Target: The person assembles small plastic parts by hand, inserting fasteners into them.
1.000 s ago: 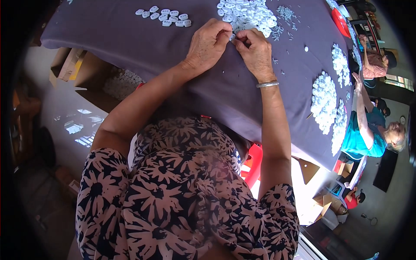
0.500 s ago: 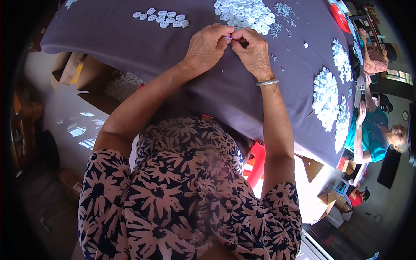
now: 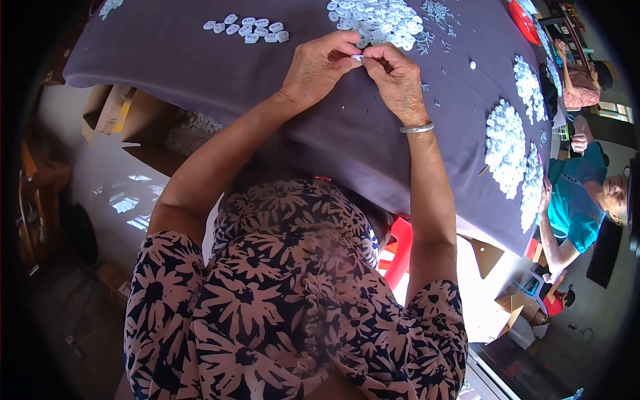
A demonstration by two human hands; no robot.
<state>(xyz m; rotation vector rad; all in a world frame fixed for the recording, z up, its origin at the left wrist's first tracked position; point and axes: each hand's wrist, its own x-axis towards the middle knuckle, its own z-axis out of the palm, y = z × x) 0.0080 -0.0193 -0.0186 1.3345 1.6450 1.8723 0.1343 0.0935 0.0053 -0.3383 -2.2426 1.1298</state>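
Note:
Fingertips of both hands meet over the dark purple cloth, pinching a small white plastic piece [image 3: 358, 58] between them. My left hand [image 3: 316, 70] has its thumb and forefinger closed on the piece's left side. From the other side my right hand [image 3: 399, 79], with a bracelet at the wrist, pinches it too. Just beyond my fingers lies a large pile of white oval plastic pieces [image 3: 383, 21]. A small group of similar pieces [image 3: 251, 30] is spread out to the left. Small grey pin-like parts [image 3: 438, 12] are scattered right of the pile.
More white piles [image 3: 507, 148] lie along the table's right side, near a person in teal [image 3: 579, 200]. A red object [image 3: 524, 23] rests at the far right edge. Below the cloth [image 3: 200, 73] on the left, an open cardboard box [image 3: 152, 127] holds white pieces.
My right hand has shifted slightly right and down, and more of the white piece shows between my fingertips. The person in teal has lowered an arm toward the white piles.

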